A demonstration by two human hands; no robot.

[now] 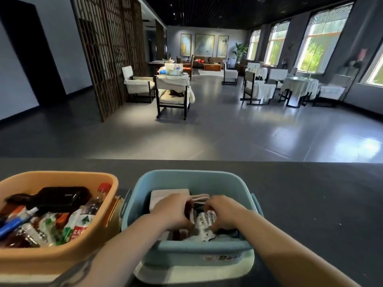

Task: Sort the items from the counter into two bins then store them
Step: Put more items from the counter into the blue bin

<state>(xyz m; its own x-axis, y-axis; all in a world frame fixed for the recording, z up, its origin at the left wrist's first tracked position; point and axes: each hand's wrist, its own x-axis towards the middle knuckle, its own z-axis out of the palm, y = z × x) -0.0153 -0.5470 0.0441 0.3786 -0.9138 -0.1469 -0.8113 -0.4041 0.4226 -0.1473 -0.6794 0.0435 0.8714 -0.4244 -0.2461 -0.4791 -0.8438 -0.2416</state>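
A blue bin (192, 179) stands on the dark counter (310, 193) in front of me. Both of my hands are inside it. My left hand (174, 210) curls its fingers round a dark reddish item beside a pale folded cloth (165, 193). My right hand (223, 210) grips small white packets (202, 221) at the bin's middle. An orange bin (62, 177) sits to the left, filled with plastic bottles (94, 204), a black case (66, 196) and other packaged items.
The blue bin rests on a pale lid or tray (186, 272) near the counter's front edge. Bare counter stretches to the right of the blue bin. Beyond the counter lies a dining room with chairs (173, 96) and tables.
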